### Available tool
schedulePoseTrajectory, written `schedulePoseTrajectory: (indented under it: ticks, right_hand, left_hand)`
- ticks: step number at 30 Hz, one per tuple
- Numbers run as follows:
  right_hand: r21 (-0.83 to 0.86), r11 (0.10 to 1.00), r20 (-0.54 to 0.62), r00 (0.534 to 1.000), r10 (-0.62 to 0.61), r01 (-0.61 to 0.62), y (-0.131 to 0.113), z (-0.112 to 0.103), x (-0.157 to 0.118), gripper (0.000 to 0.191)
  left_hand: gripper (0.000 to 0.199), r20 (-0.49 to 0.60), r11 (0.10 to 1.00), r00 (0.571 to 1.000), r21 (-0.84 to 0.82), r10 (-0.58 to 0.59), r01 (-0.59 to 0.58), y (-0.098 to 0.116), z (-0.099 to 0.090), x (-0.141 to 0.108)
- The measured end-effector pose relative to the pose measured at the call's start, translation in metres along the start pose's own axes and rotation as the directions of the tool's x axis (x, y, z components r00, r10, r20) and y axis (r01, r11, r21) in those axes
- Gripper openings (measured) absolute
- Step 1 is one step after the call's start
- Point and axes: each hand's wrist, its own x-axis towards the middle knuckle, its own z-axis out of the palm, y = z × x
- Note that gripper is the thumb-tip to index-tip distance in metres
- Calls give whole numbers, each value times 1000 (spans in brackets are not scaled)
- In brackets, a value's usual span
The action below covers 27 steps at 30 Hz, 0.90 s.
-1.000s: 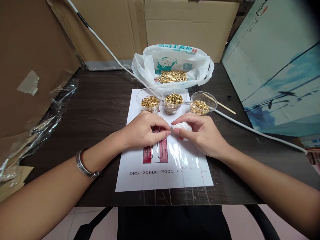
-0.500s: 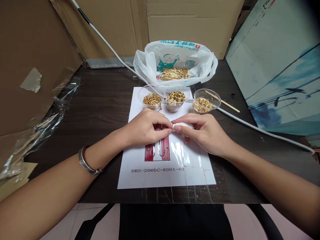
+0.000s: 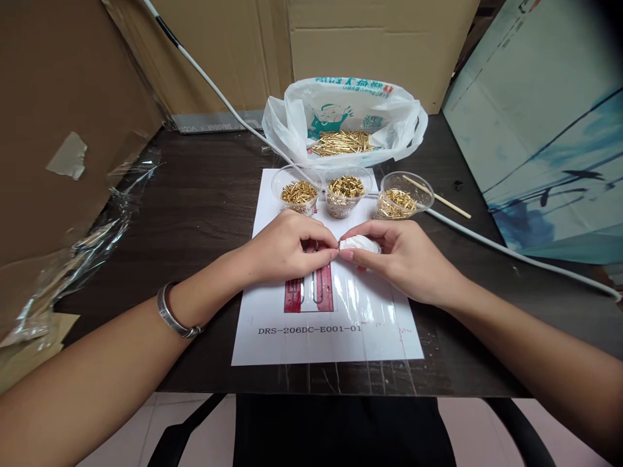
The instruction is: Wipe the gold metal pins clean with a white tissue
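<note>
Your two hands meet over a white sheet (image 3: 311, 350) on a dark table (image 3: 204, 188). Your left hand (image 3: 294, 250), with a bracelet (image 3: 171, 318) at the wrist, pinches thumb and forefinger together on a tiny piece (image 3: 339, 246), too small to make out. Your right hand (image 3: 406, 259) grips a crumpled white wad (image 3: 361, 244) between thumb and fingers, its near end touching the left fingertips. The wad is above the sheet, right of a printed red panel (image 3: 325, 292); below that panel runs the code DRS-206DC-E001-01.

Just beyond your hands stand three clear cups in a row, each partly filled with small gold pins: the left cup (image 3: 274, 185) and middle cup (image 3: 341, 211) side by side, the right cup (image 3: 415, 206) a little apart. A thin wooden stick (image 3: 455, 206) slants beside the right cup. Behind the cups, an open plastic bag (image 3: 291, 123) holds longer gold pins (image 3: 343, 144). A white cable (image 3: 214, 91) passes between bag and cups.
</note>
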Motion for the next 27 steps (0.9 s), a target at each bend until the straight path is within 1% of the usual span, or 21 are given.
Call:
schedulePoseTrajectory:
  ticks: [4,6,8,9,12,14,17,21,27]
  right_hand:
    - [-218,976,-32,999,-8,0,-6,1,-1,23]
    - [-344,936,-26,996,-85,71,-9,3,-1,18]
    - [-440,880,34,983,-180,176,-10,5,0,16]
    - [-477,853,73,976,-203,213,-10,5,0,17]
    - [-575,784,160,972,-174,235,-10,7,0,21]
    - [-631,742,183,973,-142,227,-11,8,-1,22]
    - [-670,709,195,974,-119,221,-13,8,-1,22]
    - [-677,697,216,969,-119,236,-14,7,0,19]
    - [-622,728,244,955,-169,288,-9,5,5,19]
  left_hand:
    - [12,1,1000,1000,-4,10,-10,0,0,0]
    - [12,1,1000,1000,-3,10,-10,0,0,0]
    - [12,0,1000,1000,5,10,-10,0,0,0]
    - [12,-2,1000,1000,9,10,-10,0,0,0]
    - [13,-5,1000,1000,14,12,-12,0,-1,0]
    - [13,-3,1000,1000,11,16,-15,0,-1,0]
    - [13,2,1000,1000,11,20,-20,0,-1,0]
    - [12,7,1000,1000,4,27,-27,0,0,0]
    - [14,24,1000,999,6,29,-29,1,-1,1]
